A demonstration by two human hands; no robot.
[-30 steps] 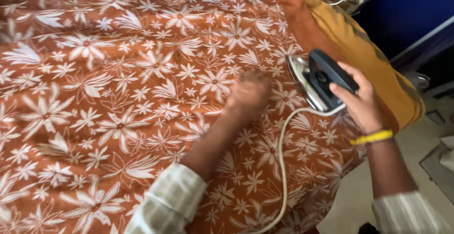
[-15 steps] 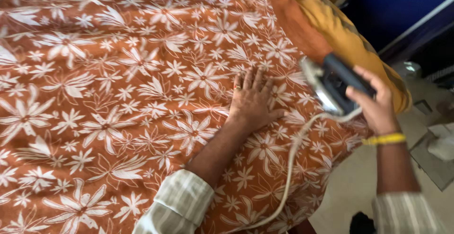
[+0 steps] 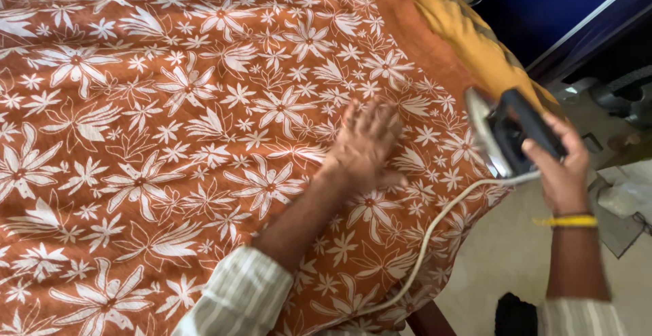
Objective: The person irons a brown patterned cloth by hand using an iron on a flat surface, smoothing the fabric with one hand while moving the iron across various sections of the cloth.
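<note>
Right-hand grip [image 3: 560, 166] hiding iron's handle [image 3: 530, 125]

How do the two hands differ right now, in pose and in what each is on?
The left hand lies flat, fingers spread, palm down on the orange floral cloth; the right hand is curled shut around the black handle of the iron. The left rests on the cloth; the right holds the iron tilted, soleplate lifted at the cloth's edge. The right wrist wears a yellow band; the left shows none. Both arms wear striped sleeves.
</note>
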